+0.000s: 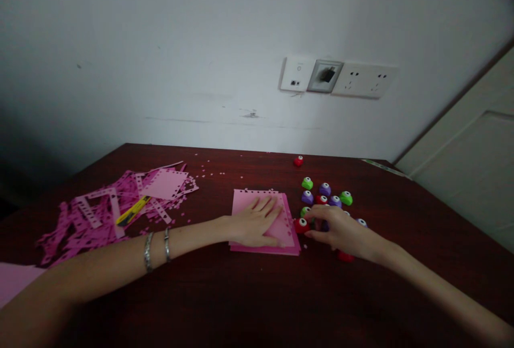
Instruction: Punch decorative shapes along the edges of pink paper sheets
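My left hand lies flat with its fingers spread on a small stack of pink paper sheets, holding it against the table. Punched holes run along the top edge and right side of the upper sheet. At the stack's right edge sits a red craft punch with a round white button on top. The thumb and forefinger of my right hand close on its right side. More punches in green, purple and red stand just beyond that hand, some partly hidden by it.
A heap of punched pink paper strips covers the left of the dark wooden table, with a yellow utility knife on it. One red punch stands near the back edge. Wall sockets are above.
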Demonstrator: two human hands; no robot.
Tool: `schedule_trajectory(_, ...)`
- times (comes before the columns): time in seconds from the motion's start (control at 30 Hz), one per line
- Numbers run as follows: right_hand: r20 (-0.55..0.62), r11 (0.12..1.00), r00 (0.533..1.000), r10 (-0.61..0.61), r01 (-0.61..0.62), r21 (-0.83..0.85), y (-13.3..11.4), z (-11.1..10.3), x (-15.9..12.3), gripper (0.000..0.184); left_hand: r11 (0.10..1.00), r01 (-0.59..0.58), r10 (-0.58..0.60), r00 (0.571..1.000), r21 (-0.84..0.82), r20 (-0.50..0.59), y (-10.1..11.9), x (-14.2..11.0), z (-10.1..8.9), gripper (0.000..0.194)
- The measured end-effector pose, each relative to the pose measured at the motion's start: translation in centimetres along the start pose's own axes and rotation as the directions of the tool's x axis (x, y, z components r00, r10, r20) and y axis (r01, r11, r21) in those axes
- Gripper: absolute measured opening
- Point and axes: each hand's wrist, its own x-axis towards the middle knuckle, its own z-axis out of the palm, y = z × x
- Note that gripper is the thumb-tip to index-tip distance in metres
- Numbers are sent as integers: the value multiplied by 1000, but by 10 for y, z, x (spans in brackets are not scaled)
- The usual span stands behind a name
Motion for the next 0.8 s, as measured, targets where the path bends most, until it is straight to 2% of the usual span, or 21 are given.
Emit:
schedule_trajectory(0.17, -30, 1000, 1000, 8, -8, 3, 7, 1, -12, 13, 1000, 1, -1, 1000, -10, 14, -1, 0, 0, 93)
schedule_trajectory(0.53, -31, 968, 995, 92, -96, -232, 21, 5, -25, 25, 1000, -17, 17, 999, -6, 27, -2, 1, -2, 93)
schedule_trajectory(0.7, -49, 976, 995, 82, -91, -199, 16, 0, -26, 30, 1000, -8, 9, 999, -8, 33, 0, 0, -4, 94)
schedule_trajectory(0.8, -93, 989, 995, 44, -56, -134, 17, -15, -22, 29, 1000, -29, 29, 1000, -4, 8, 5, -1, -10, 94)
